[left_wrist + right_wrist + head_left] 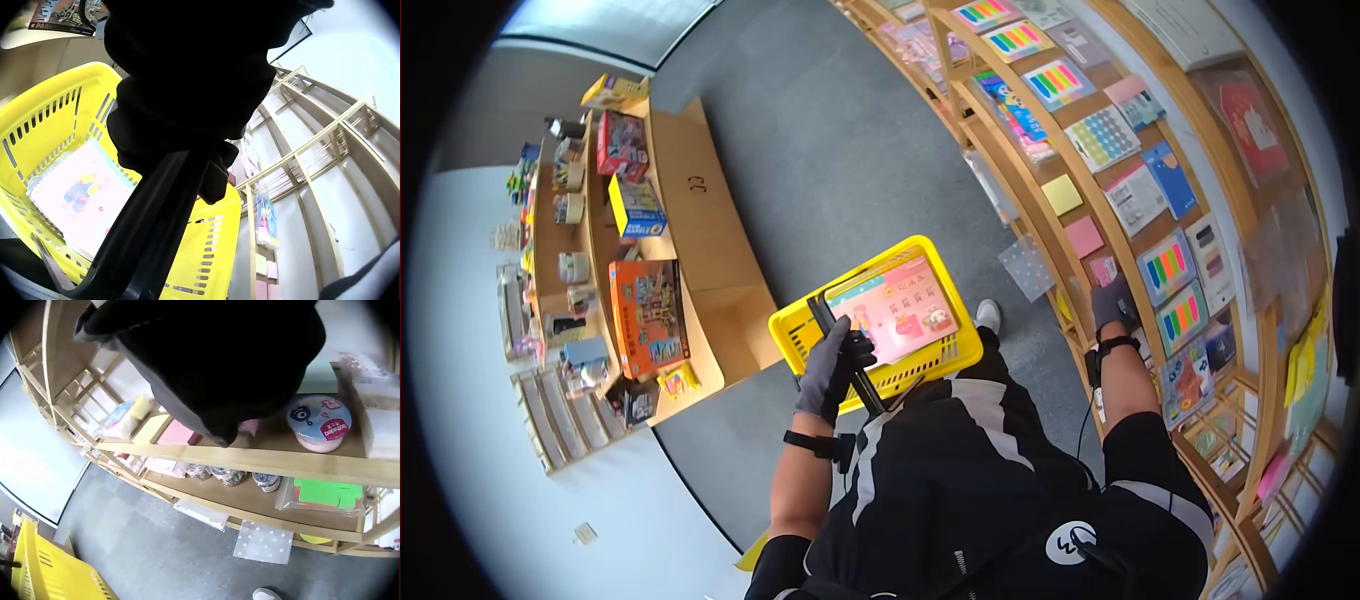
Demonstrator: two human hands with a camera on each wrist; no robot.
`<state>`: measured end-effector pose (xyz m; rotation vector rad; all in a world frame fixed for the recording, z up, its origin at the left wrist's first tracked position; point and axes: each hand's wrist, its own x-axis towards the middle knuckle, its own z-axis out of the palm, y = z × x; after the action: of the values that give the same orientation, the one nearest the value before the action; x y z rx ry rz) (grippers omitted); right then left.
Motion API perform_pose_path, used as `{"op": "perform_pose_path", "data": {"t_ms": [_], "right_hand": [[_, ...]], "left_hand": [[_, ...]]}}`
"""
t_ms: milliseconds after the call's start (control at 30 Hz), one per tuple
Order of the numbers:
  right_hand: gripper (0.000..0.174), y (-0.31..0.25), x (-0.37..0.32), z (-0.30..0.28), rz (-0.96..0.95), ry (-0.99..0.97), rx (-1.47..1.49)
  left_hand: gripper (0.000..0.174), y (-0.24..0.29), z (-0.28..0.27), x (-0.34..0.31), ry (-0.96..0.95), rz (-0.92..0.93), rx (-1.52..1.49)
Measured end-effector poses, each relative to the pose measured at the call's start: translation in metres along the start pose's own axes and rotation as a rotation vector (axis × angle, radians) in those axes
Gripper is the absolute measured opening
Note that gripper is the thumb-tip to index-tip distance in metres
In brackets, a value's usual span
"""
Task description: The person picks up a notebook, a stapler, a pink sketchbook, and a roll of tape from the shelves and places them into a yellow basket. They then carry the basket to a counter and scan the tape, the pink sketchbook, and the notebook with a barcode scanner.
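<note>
My gloved left hand point(830, 367) grips the black handle point(156, 219) of a yellow shopping basket point(945, 250). Inside the basket lies a pink booklet with cartoon pictures point(905, 308); its spiral-like edge shows in the left wrist view. My gloved right hand point(1113, 303) reaches to the shelf rack at right, its fingertips at a small pink item point(1103, 269). In the right wrist view the dark glove point(212, 369) covers most of that item, and I cannot tell whether the fingers pinch it. Beside the glove stands a round tub with a blue lid point(319, 419).
Yellow point(1061, 194) and pink sticky-note pads point(1084, 236) sit along the same shelf. Packs of coloured markers point(1168, 265) lie on the tier above. A dotted clear bag point(262, 542) overhangs the lower shelf. Boxed toys point(648, 315) line the left shelves.
</note>
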<state>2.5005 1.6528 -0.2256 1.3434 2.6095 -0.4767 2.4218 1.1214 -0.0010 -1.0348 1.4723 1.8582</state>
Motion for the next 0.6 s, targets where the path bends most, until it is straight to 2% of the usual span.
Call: {"op": "perform_pose_path", "data": {"t_ms": [67,167,200,267,333,400,433,500,567,600], "right_hand": [[0.072,-0.004,0.003,-0.003,0.031,0.044,-0.032],[0.045,-0.039,-0.031,-0.056,-0.111,0.036,-0.061],[0.045,-0.048,-0.041,-0.058,-0.113,0.046,-0.066],[0.037,-0.071,-0.064,-0.063,-0.435,0.241,0.015],[0.034,-0.129,-0.107,-0.091,-0.757,0.375,0.406],[0.036,-0.185,-0.145,-0.113,-1.049,0.185,0.600],[0.036,-0.198,-0.156,-0.118,-1.061,0.193,0.610],[0.039,-0.244,-0.185,-0.117,-1.287,-0.309,0.056],[0.038,-0.293,-0.210,-0.109,-1.384,-0.527,-0.461],[0.038,-0.312,-0.222,-0.100,-1.465,-0.487,-0.492]], "left_hand": [[0.040,-0.002,-0.001,-0.002,0.010,0.017,-0.026],[0.041,-0.007,-0.003,-0.005,0.010,0.030,-0.063],[0.041,-0.007,-0.004,-0.006,0.010,0.039,-0.069],[0.041,-0.007,-0.003,-0.005,0.004,0.057,-0.077],[0.042,-0.002,0.006,-0.009,-0.023,0.052,-0.080],[0.043,0.004,0.011,-0.017,-0.045,0.052,-0.071],[0.043,0.001,0.010,-0.011,-0.044,0.068,-0.074],[0.048,-0.003,-0.002,0.003,-0.151,0.126,0.023],[0.051,0.010,0.001,-0.013,-0.153,0.173,0.138],[0.052,0.013,-0.005,-0.012,-0.152,0.193,0.186]]}}
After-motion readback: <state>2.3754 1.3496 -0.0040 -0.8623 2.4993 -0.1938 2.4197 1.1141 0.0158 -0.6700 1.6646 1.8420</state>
